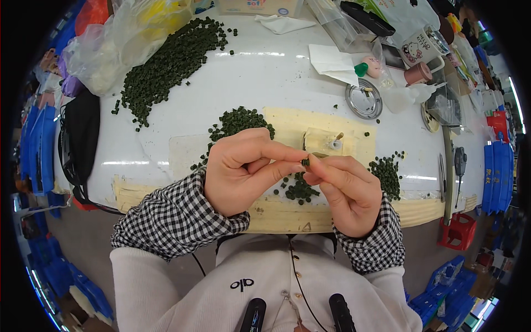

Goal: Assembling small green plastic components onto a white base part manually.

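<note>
Just in front of a small yellowish block [316, 144], my two hands meet fingertip to fingertip. Between them is a tiny dark green part [305, 162], shaped like a short cylinder. My left hand [238, 166] pinches it with thumb and forefinger, its other fingers curled. From the other side, my right hand [351, 191] also closes on it with thumb and fingers. The block carries a white tube-like piece and a short brownish peg. A small heap of similar green parts [300, 190] lies below the fingertips, and another heap [243, 120] sits beyond my left hand.
A large pile of green parts [166, 66] spreads at the far left beside clear plastic bags [105, 61]. More parts [387, 174] lie right of my right hand. Farther right are a round metal dish [364, 99], a mug [420, 48], a thread spool [417, 73] and a screwdriver [459, 160].
</note>
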Demonstrator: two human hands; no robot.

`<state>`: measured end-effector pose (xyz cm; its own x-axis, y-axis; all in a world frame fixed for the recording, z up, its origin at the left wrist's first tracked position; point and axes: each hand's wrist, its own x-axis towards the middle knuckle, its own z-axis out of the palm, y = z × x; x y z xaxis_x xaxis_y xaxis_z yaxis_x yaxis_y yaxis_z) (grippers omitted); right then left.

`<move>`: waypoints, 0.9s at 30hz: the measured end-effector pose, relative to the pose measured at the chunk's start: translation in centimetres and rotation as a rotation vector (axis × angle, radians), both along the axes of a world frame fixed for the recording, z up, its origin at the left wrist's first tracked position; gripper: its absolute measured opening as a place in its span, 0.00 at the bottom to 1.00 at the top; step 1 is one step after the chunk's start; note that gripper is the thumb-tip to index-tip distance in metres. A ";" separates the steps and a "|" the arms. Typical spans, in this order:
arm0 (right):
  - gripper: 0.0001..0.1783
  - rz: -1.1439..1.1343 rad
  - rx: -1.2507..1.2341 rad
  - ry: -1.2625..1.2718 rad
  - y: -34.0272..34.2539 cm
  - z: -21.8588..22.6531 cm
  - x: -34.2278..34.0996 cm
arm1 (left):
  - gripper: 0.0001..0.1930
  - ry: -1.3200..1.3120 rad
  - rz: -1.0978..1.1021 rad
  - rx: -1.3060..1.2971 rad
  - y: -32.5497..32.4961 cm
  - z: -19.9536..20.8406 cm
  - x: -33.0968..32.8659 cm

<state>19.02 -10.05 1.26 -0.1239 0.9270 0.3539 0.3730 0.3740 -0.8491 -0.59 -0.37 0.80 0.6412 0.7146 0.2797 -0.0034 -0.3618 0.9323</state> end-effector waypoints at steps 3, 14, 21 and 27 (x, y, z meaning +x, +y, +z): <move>0.19 0.005 -0.009 0.009 0.0 0.0 0.0 | 0.10 0.012 -0.003 0.022 0.1 0.0 -0.1; 0.19 0.005 -0.018 0.015 -0.1 0.1 0.0 | 0.10 0.010 -0.003 0.055 0.1 -0.1 -0.1; 0.19 -0.016 0.035 -0.077 0.0 -0.2 0.0 | 0.10 0.008 -0.005 0.057 0.1 -0.2 -0.1; 0.21 -0.049 0.170 -0.232 0.2 -0.2 -0.4 | 0.11 0.023 0.009 0.102 -0.2 -0.1 0.2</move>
<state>18.65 -9.83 1.07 -0.1761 0.8638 0.4721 0.5708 0.4803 -0.6659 -0.42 -0.54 0.70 0.6418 0.6891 0.3364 0.0217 -0.4548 0.8903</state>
